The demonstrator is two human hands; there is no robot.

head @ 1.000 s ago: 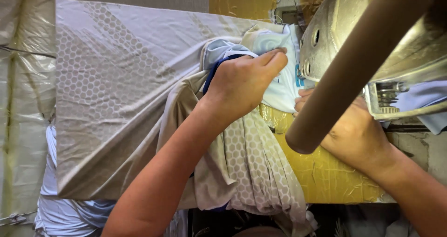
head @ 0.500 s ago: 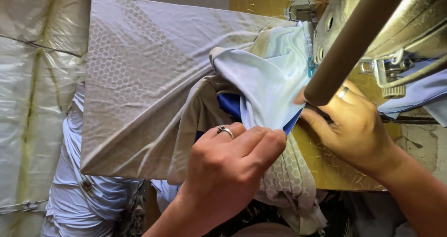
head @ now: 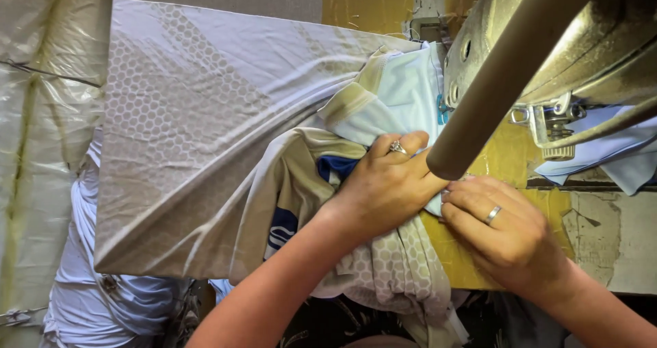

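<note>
A grey garment with a honeycomb print (head: pixel 205 115) lies spread over the sewing table, with a pale blue and beige bunched part (head: pixel 397 95) near the sewing machine (head: pixel 588 54). My left hand (head: pixel 387 184), wearing a ring, presses and grips the bunched fabric close to the machine. My right hand (head: pixel 503 228), also ringed, rests fingers-down on the fabric edge on the yellow table top (head: pixel 472 252), touching the left hand. A brown cylindrical bar (head: pixel 506 74) crosses in front of the machine and hides part of both hands.
More pale fabric (head: pixel 609 156) lies under the machine's right side. A heap of pale blue garments (head: pixel 102 293) hangs below the table at left. Clear plastic sheeting (head: pixel 41 115) covers the left side.
My left hand moved up from the table's lower edge onto the bunched fabric by the machine. My right hand shifted down and flattened. The pale blue piece is now tucked further under the machine.
</note>
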